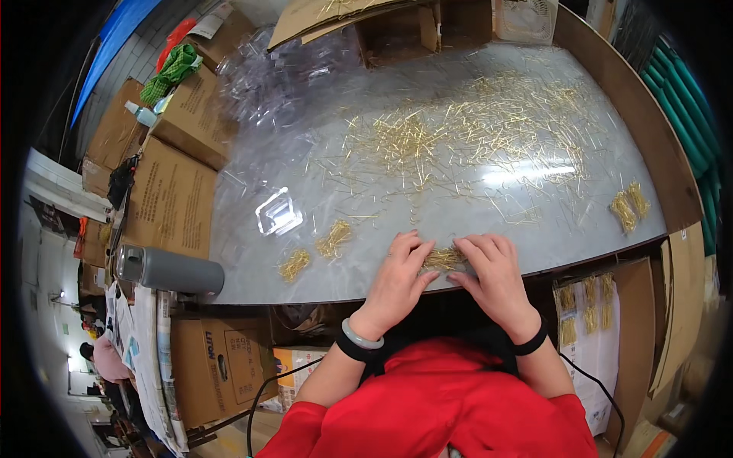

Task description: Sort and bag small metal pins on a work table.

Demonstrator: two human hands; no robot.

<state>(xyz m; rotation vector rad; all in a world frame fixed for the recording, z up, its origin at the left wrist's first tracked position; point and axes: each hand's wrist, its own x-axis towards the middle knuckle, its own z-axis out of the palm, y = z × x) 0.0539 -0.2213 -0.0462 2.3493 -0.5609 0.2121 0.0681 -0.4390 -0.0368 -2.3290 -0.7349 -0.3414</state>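
Note:
Close to the table's front edge, a small bundle of gold-coloured bent wire pieces (pixel 441 259) lies between my two hands. My left hand (pixel 395 281) is closed on its left end, thumb and fingertips against the wires. At the other end, the thumb and curled fingers of my right hand (pixel 496 278) press on it. Two similar gold bundles, a nearer one (pixel 294 265) and a farther one (pixel 334 239), lie left of my hands. Another pair of bundles (pixel 624 212) sits at the table's right edge. Beyond my hands spreads a loose heap of gold wire pieces (pixel 416 141).
Clear plastic pieces (pixel 286 88) are piled at the back left, with one clear tray (pixel 279 213) nearer. A grey bottle (pixel 179 271) lies at the left corner beside cardboard boxes (pixel 169 202). Below the right edge, an open carton (pixel 632 320) holds more bundles.

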